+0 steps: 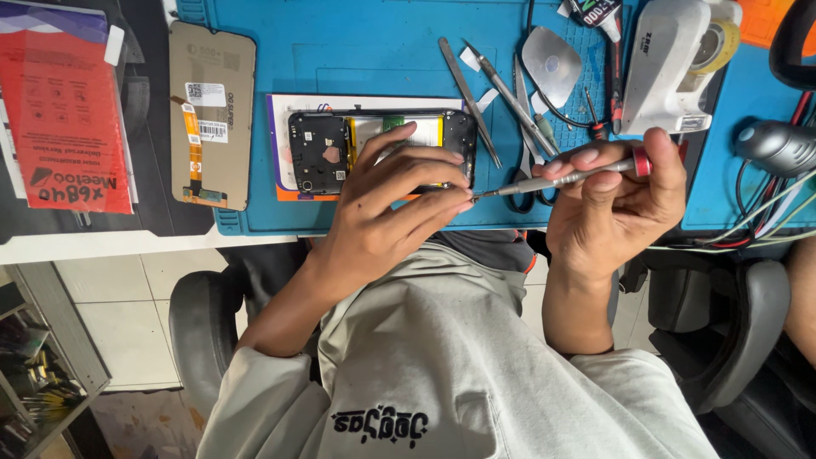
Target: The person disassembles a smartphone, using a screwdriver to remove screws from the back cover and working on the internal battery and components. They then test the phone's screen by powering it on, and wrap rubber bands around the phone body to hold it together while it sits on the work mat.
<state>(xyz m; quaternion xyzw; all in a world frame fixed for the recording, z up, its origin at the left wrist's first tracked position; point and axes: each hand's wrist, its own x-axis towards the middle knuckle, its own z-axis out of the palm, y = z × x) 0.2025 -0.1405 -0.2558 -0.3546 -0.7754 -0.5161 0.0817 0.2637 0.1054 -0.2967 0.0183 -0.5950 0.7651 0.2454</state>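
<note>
An opened phone (327, 151) lies back-off on the blue work mat (374, 51), its dark boards and yellow-white battery showing. My left hand (395, 208) rests on its right half, fingers spread over the battery and pinching at the lower right corner. My right hand (616, 200) grips a slim metal screwdriver (561, 177) with a red cap. The screwdriver lies almost level, its tip meeting my left fingertips at the phone's corner.
A replacement screen (212, 115) with an orange flex lies left of the phone, beside a red packet (64, 119). Tweezers (469, 89), a metal pry pick (551, 61), scissors and a white device (671, 64) sit on the mat's right. Cables run at far right.
</note>
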